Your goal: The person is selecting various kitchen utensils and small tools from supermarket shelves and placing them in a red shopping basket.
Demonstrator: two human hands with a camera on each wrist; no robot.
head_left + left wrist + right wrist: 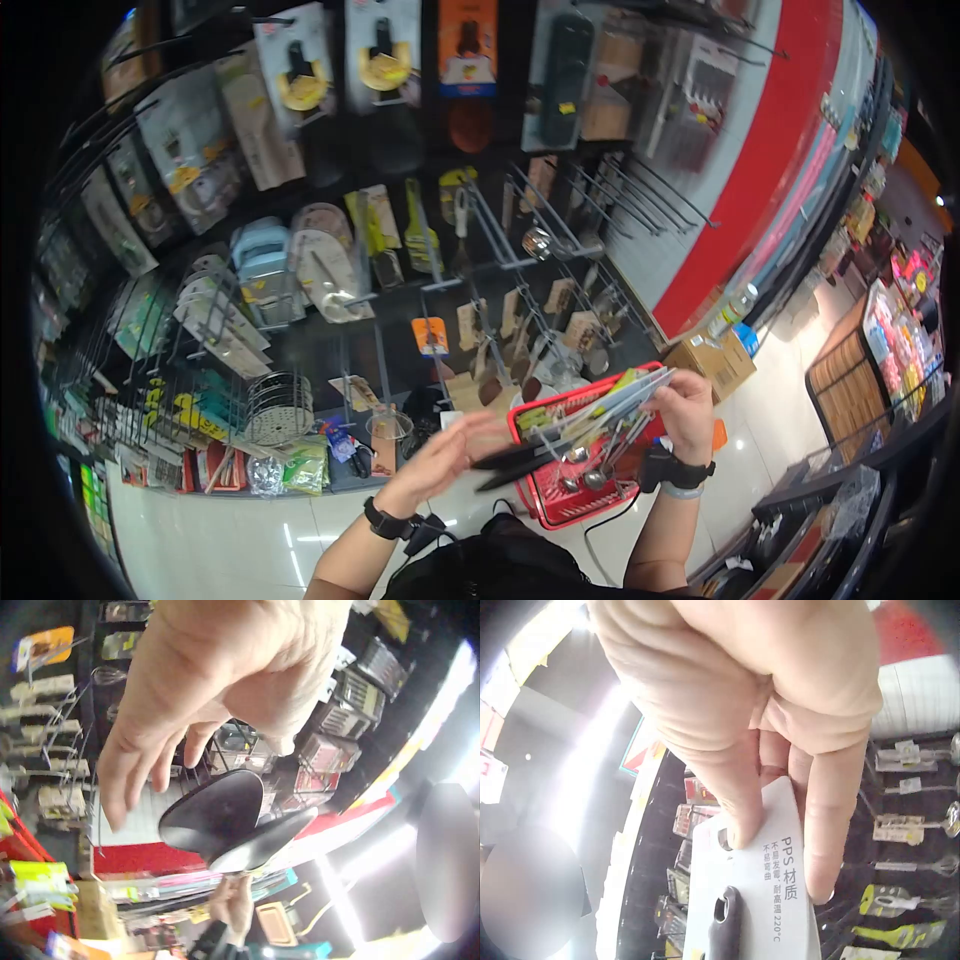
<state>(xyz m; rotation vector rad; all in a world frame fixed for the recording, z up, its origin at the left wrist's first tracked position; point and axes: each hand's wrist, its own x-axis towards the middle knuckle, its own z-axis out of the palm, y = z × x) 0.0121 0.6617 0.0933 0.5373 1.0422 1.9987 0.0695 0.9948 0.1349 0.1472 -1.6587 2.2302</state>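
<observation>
My right hand (685,410) pinches a small stack of carded kitchen utensils by their white cards (780,900), thumb on the front card and fingers behind. A black handle (726,926) with a hanging hole lies against the printed card. Two broad black utensil heads (214,814) stick out from the stack toward my left hand (440,465). That hand is beside them with its fingers stretched out and nothing in its grasp. Below the stack stands a red shopping basket (545,522), partly hidden by it, with metal ladles (594,480) and green-carded items inside.
In front is a dark display wall with metal hooks (640,195) and hanging utensils, among them wire skimmers (280,410) low on the left. A cardboard box (715,362) sits on the floor beyond the basket. Another shelf (850,540) borders the right side.
</observation>
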